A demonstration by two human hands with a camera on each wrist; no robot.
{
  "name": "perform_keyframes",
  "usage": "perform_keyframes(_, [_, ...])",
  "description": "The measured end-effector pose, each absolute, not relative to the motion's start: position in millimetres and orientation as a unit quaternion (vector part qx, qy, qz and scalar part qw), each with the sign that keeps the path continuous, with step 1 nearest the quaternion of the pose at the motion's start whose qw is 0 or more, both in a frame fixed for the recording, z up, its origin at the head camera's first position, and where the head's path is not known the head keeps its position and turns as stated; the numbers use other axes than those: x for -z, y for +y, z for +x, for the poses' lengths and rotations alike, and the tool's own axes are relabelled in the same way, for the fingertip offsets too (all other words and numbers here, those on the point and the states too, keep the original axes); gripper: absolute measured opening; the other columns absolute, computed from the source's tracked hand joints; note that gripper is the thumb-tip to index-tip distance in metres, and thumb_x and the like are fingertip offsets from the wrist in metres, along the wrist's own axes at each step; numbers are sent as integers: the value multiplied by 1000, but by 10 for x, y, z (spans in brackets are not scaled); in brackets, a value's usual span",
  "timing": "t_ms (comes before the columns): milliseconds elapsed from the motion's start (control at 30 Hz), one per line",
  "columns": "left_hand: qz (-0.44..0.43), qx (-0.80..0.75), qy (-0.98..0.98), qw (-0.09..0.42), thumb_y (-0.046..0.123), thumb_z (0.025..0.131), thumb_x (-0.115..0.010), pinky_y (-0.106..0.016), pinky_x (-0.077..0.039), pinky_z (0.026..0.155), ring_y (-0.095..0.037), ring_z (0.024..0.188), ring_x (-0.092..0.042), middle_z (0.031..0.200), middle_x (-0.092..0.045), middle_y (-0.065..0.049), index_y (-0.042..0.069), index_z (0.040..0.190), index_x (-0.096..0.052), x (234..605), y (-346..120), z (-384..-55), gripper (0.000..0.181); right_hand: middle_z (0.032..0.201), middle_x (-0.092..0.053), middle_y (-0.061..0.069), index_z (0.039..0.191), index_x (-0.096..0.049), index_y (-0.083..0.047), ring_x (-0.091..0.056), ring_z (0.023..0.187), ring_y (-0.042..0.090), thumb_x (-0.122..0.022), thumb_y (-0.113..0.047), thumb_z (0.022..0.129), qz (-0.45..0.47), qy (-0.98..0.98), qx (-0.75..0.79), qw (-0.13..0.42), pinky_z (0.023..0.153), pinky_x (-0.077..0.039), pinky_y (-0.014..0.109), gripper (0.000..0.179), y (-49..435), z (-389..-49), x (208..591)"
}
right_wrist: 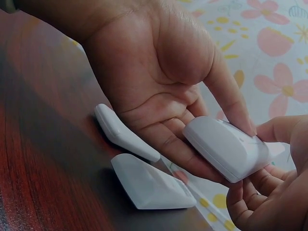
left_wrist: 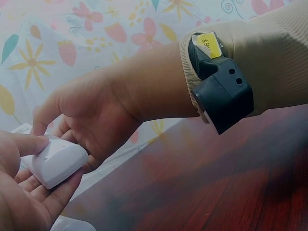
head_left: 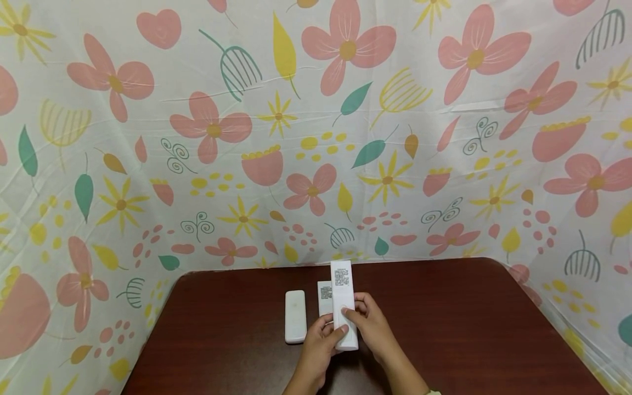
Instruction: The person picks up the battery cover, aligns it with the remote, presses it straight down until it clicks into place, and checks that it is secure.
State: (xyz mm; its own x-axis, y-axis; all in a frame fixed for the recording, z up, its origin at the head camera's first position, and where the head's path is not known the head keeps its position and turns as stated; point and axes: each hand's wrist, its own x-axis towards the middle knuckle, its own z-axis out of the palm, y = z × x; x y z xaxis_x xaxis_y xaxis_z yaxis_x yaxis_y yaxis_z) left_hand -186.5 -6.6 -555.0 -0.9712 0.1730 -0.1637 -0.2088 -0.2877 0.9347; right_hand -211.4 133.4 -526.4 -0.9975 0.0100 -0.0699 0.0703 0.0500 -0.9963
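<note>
Both hands hold a white remote control (head_left: 342, 291), its back with a printed label turned up, above the table. My left hand (head_left: 316, 351) grips the near left side, its thumb on the back and fingers underneath. From the right, my right hand (head_left: 375, 326) grips the same remote, with its thumb lying on the back near the middle. In the right wrist view the held remote (right_wrist: 224, 149) shows its thick, rounded end. Partly hidden behind it on the table is a second white remote (head_left: 324, 291), label up. A third white remote (head_left: 295, 317) with rounded corners lies farther left.
The dark red-brown wooden table (head_left: 474, 329) has rounded far corners. A white cloth (head_left: 316, 137) printed with flowers and leaves hangs behind it and along both sides. A black camera (left_wrist: 224, 94) is strapped over the beige right sleeve.
</note>
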Motion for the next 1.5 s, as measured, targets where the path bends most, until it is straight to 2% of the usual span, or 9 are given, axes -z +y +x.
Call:
perform_keyframes(1200, [-24, -800, 588, 117, 19, 94, -70, -29, -58, 75, -16, 91, -70, 117, -72, -14, -3, 136, -54, 5550, -50, -1871, 50, 105, -72, 15, 128, -56, -3, -64, 90, 19, -69, -12, 93, 25, 721, 692, 21, 78, -51, 28, 38, 1350, -2129, 5266])
perform_keyframes(1500, [-30, -796, 594, 112, 18, 93, -71, -29, -57, 75, -16, 91, -70, 112, -72, -11, -3, 135, -55, 5539, -44, -1873, 50, 104, -72, 15, 128, -55, -2, -64, 91, 18, -69, -11, 94, 26, 717, 696, 18, 78, -52, 26, 38, 1368, -2132, 5264])
